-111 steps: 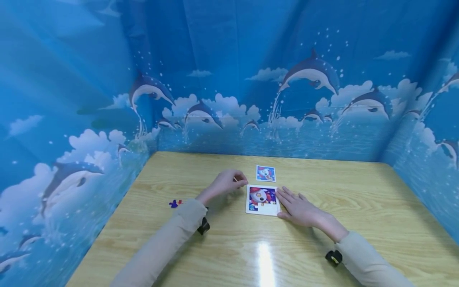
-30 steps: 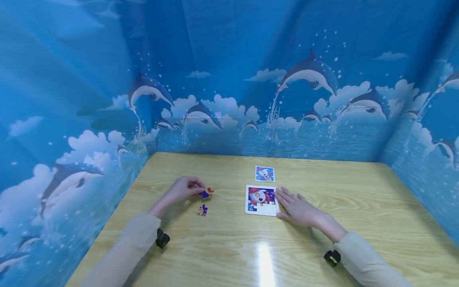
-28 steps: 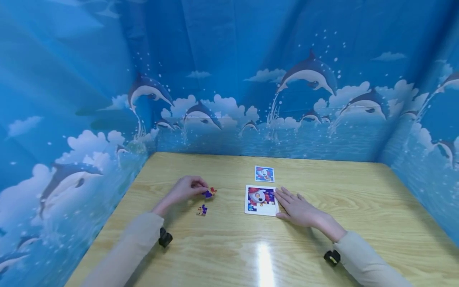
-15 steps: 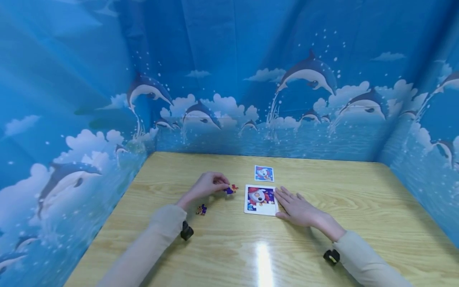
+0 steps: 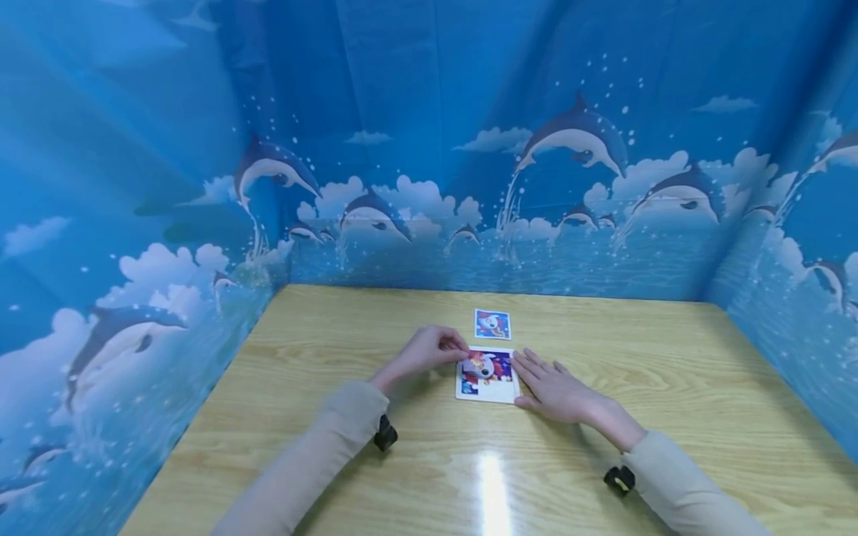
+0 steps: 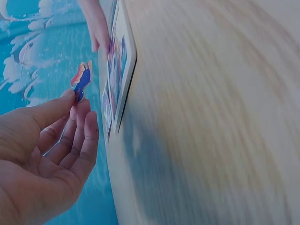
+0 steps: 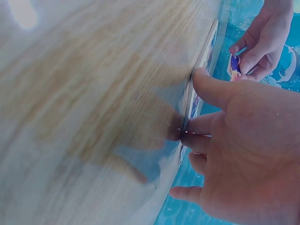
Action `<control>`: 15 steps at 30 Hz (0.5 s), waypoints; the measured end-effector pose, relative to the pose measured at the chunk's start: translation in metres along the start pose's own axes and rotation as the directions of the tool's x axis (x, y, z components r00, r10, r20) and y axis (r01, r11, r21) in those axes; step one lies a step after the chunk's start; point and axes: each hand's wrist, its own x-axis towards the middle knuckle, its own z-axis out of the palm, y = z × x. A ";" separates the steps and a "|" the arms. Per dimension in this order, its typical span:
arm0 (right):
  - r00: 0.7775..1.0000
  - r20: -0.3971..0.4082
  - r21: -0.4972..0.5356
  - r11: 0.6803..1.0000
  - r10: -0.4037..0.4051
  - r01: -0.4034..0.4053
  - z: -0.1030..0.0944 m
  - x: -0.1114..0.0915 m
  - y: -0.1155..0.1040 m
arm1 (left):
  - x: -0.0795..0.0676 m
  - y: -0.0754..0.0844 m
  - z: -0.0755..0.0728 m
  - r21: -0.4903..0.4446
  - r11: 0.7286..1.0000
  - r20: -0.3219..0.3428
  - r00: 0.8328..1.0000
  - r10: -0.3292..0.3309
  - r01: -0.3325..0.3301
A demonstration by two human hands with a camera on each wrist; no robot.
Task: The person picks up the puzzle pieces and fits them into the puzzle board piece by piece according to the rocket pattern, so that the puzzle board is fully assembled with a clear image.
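Observation:
My left hand (image 5: 429,350) pinches a purple, orange and red jigsaw piece (image 6: 83,78) between thumb and fingers. In the head view it hovers over the upper left corner of a white-framed jigsaw tray (image 5: 499,394). Part of a white-faced cartoon picture fills the tray; its lower right area is bare white. My right hand (image 5: 556,388) rests with outstretched fingers against the tray's right edge. In the right wrist view, the thumb and fingers of the right hand (image 7: 253,150) touch the tray's side, and the held piece shows beyond.
A small picture card (image 5: 492,324) with a similar cartoon lies just behind the tray. The wooden table (image 5: 643,372) ends at a blue dolphin-print curtain (image 5: 415,149). My left sleeve (image 5: 322,447) covers part of the table's left side.
My left hand picked up a jigsaw piece at the left and carried it right to the tray. Another loose piece is now out of sight near the left forearm. My right hand stays put.

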 end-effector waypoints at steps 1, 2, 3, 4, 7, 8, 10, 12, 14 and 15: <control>1.000 0.000 0.000 1.000 0.001 -0.001 0.000 0.000 -0.001 | 0.001 0.001 0.003 0.003 1.000 0.003 1.000 0.002 -0.002; 1.000 0.000 0.001 1.000 0.002 -0.002 0.000 0.000 -0.001 | 0.002 0.002 0.006 0.007 1.000 0.007 1.000 0.002 -0.002; 1.000 -0.001 0.002 1.000 0.003 -0.003 -0.001 0.000 -0.001 | 0.003 0.003 0.009 0.009 1.000 0.012 1.000 0.004 -0.004; 1.000 -0.001 0.002 1.000 0.004 -0.004 -0.001 0.000 -0.001 | 0.004 0.004 0.013 0.011 1.000 0.017 1.000 0.008 -0.009; 1.000 -0.002 0.006 1.000 0.002 -0.002 -0.001 0.000 -0.002 | 0.005 0.006 0.021 0.030 0.999 0.033 0.999 0.028 -0.029; 1.000 -0.002 0.007 1.000 0.000 0.000 -0.001 0.000 -0.002 | 0.005 0.006 0.023 0.034 0.999 0.043 0.998 0.034 -0.035; 1.000 -0.003 0.009 1.000 -0.002 0.002 -0.002 -0.001 -0.003 | 0.005 0.007 0.028 0.046 0.998 0.059 0.997 0.041 -0.044; 1.000 -0.005 0.008 1.000 -0.004 0.004 -0.002 -0.001 -0.003 | 0.005 0.007 0.031 0.060 0.997 0.070 0.997 0.039 -0.043; 1.000 -0.006 0.005 1.000 -0.001 0.001 -0.001 0.000 -0.002 | 0.006 0.007 0.034 0.072 0.997 0.075 0.996 0.037 -0.042; 1.000 -0.007 0.006 1.000 0.000 0.000 -0.001 0.000 -0.002 | 0.006 0.008 0.035 0.081 0.996 0.075 0.996 0.036 -0.042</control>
